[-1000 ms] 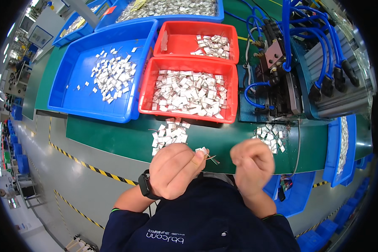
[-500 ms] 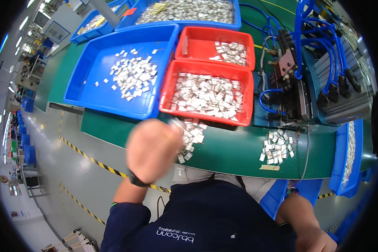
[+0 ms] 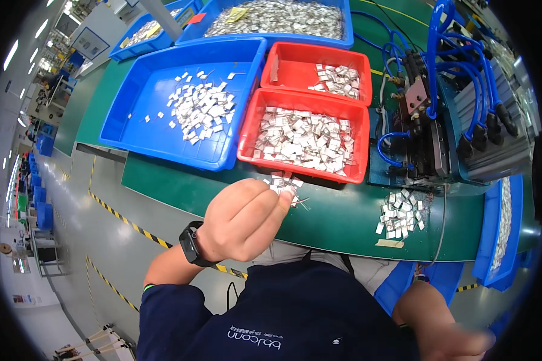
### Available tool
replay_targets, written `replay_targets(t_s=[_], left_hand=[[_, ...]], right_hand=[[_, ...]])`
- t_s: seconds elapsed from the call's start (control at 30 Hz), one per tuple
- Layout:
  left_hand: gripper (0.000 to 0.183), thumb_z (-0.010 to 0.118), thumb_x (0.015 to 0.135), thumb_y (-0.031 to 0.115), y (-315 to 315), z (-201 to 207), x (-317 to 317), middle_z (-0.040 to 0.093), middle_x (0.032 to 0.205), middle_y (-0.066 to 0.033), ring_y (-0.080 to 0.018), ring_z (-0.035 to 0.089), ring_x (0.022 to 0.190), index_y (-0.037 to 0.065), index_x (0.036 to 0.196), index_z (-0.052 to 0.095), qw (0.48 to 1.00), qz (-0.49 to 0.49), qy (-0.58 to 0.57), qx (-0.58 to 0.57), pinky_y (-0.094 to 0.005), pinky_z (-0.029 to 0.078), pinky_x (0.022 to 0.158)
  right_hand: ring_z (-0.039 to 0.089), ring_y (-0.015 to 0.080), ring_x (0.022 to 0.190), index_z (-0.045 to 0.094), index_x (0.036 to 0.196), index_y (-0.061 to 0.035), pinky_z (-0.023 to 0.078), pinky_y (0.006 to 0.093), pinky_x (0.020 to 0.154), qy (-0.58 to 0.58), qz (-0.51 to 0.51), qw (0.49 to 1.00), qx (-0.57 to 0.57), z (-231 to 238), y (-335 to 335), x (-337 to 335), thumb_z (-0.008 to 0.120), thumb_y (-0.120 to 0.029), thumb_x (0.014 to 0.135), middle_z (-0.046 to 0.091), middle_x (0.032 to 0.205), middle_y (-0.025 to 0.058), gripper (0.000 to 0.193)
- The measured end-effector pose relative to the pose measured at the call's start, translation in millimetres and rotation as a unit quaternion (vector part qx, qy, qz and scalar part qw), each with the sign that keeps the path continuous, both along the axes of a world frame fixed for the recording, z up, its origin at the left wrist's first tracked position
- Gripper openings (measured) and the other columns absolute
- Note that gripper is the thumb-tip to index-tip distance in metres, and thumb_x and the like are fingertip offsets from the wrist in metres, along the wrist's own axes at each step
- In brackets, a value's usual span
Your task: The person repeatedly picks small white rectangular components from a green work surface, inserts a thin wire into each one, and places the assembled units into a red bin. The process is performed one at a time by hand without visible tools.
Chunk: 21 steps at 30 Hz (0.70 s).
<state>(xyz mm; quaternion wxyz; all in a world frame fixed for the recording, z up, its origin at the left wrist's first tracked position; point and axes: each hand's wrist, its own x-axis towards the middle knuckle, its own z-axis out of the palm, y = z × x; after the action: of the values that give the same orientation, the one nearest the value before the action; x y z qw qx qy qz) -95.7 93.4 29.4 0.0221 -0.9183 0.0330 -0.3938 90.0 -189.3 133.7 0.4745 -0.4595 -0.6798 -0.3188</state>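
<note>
My left hand [image 3: 244, 219], a dark watch on its wrist, is over the front edge of the green table. Its fingers are curled, thumb and forefinger closed on small white rectangular pieces [image 3: 285, 188] with thin leads; how many it holds is hidden. More such pieces lie right beside the fingertips, partly covered by the hand. Just beyond is a red bin [image 3: 242, 150] full of similar white pieces. My right hand [image 3: 457, 344] is low at the right, beside my body and away from the table; motion blurs its fingers.
A blue tray [image 3: 144, 90] holds scattered white pieces, and another red bin [image 3: 289, 66] stands behind the near one. At right is a machine with blue hoses [image 3: 427, 114]. A small heap of white pieces [image 3: 400, 213] lies before it. A narrow blue bin [image 3: 486, 240] is far right.
My left hand has moved right and slightly down, its fingertips now among the white pieces at the table edge. My right hand has shifted a little at the lower right. The view has tilted slightly.
</note>
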Motion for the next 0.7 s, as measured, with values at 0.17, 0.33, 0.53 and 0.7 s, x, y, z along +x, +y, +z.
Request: replay_targets(t_s=[0.17, 0.33, 0.53, 0.7], left_hand=[[0.028, 0.074, 0.061, -0.006, -1.7, -4.9, 9.2, 0.057, 0.076, -0.0103, -0.0236, 0.058, 0.062, -0.009, 0.087, 0.063, 1.000, -0.015, 0.003, -0.010, -0.0326, 0.047, 0.053], [0.027, 0.066, 0.061, -0.001, 0.5, -5.5, 4.2, 0.057, 0.076, -0.0107, -0.0234, 0.059, 0.069, -0.009, 0.087, 0.065, 1.000, 0.001, 0.012, 0.008, -0.0326, 0.052, 0.058], [0.026, 0.070, 0.064, -0.003, 15.4, 1.4, -6.3, 0.058, 0.076, -0.0089, -0.0228, 0.059, 0.068, -0.007, 0.089, 0.066, 0.997, 0.061, 0.007, 0.040, -0.0336, 0.048, 0.056], [0.016, 0.076, 0.070, 0.005, 93.5, 24.6, -14.4, 0.058, 0.072, -0.0090, -0.0264, 0.056, 0.065, -0.001, 0.076, 0.063, 0.961, 0.274, -0.034, -0.017, -0.0354, 0.044, 0.056]], right_hand=[[0.042, 0.0087, 0.052, 0.044, 0.072, -0.0063, 0.024, 0.0230, 0.039, 0.026, 0.062, 0.996, 0.063, -10.0, 11.3, 1.2, 0.057, -0.023, 0.089, 0.042, 0.072, -0.0008, 0.027], [0.041, 0.0074, 0.050, 0.044, 0.069, -0.0082, 0.025, 0.0220, 0.039, 0.018, 0.115, 0.993, 0.016, -8.7, 5.5, 12.9, 0.061, -0.024, 0.086, 0.044, 0.069, -0.0019, 0.028], [0.039, 0.0050, 0.043, 0.044, 0.064, -0.0096, 0.026, 0.0201, 0.038, 0.074, 0.261, 0.962, 0.032, -8.6, 24.8, 11.6, 0.066, -0.013, 0.078, 0.045, 0.061, -0.0041, 0.026], [0.039, 0.0051, 0.040, 0.044, 0.062, -0.0088, 0.028, 0.0198, 0.037, 0.088, 0.185, 0.970, 0.132, -18.0, 33.6, -5.7, 0.067, -0.008, 0.075, 0.044, 0.056, -0.0048, 0.026]])
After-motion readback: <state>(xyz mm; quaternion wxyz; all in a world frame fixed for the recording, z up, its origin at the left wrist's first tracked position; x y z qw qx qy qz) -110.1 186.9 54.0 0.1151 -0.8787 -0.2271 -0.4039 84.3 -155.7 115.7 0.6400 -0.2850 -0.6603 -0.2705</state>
